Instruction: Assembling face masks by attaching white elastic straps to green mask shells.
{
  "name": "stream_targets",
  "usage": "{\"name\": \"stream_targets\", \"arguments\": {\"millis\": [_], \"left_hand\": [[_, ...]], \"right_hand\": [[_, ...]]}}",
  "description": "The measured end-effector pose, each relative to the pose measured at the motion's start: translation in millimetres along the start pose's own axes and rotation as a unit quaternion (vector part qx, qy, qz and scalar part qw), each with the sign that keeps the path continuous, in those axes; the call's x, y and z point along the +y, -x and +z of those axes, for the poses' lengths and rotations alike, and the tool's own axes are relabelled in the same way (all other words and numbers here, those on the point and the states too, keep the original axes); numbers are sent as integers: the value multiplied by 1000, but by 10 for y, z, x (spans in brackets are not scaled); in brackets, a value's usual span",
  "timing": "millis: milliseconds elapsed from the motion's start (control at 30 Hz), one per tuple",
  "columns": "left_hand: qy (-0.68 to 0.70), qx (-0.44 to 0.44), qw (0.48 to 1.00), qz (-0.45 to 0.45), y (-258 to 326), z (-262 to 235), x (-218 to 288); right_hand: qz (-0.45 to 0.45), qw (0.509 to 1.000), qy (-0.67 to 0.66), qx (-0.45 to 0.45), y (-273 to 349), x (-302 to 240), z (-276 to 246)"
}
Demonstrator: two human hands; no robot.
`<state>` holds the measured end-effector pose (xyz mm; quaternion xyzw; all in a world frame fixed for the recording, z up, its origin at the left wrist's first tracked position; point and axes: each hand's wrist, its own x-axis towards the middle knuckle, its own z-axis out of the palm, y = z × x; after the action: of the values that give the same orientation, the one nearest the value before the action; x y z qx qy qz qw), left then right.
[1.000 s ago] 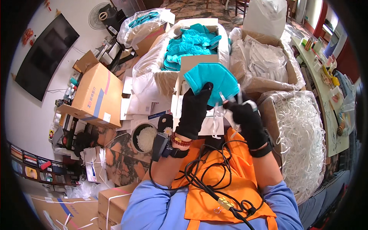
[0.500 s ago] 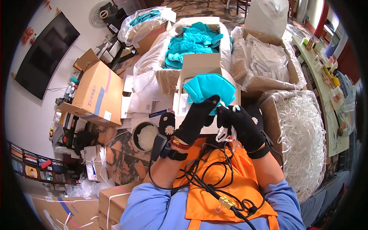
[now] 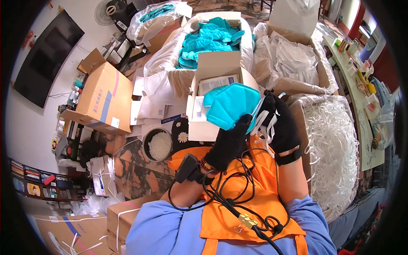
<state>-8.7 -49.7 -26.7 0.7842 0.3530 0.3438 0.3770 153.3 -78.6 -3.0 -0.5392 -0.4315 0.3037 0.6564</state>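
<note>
- A person in a blue top and orange apron (image 3: 250, 204) holds a stack of teal face masks (image 3: 233, 105) with both black-gloved hands, just above an open white cardboard box (image 3: 212, 85).
- The left hand (image 3: 229, 143) is closed around the lower edge of the mask stack, thumb pressed against the front mask.
- The right hand (image 3: 282, 125) grips the stack's right edge, fingers curled over it; white elastic ear loops (image 3: 262, 127) dangle between the two hands.
- The masks are fanned slightly and tilted, their left side overlapping the box's open mouth, where flat white packets (image 3: 216, 83) lie.
- Behind the box stands a large plastic-lined carton (image 3: 212, 38) heaped with more teal masks.
- To the right, a second lined carton (image 3: 293, 63) holds white masks, and nearer the person a box (image 3: 331, 144) brims with loose white elastic strips.
- To the left, a sealed brown cardboard box (image 3: 106, 100) sits beside a round bowl of small white pieces (image 3: 160, 144).
- A small black device (image 3: 187, 168) is strapped at the left wrist, and black cables (image 3: 229, 199) trail across the apron.
</note>
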Motion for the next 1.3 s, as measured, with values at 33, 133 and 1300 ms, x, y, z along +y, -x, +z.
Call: {"name": "stream_targets", "arguments": {"millis": [33,133,1300], "left_hand": [[-54,15,996,76,49,28,-55],[-120,45,977,171,120,119,-151],[277,61,949,-141,-106,1,-71]], "right_hand": [[6,1000,9,-4,-6,19,-9],[-3,997,68,-31,-86,93,-79],[101,990,-64,-80,260,59,-47]]}}
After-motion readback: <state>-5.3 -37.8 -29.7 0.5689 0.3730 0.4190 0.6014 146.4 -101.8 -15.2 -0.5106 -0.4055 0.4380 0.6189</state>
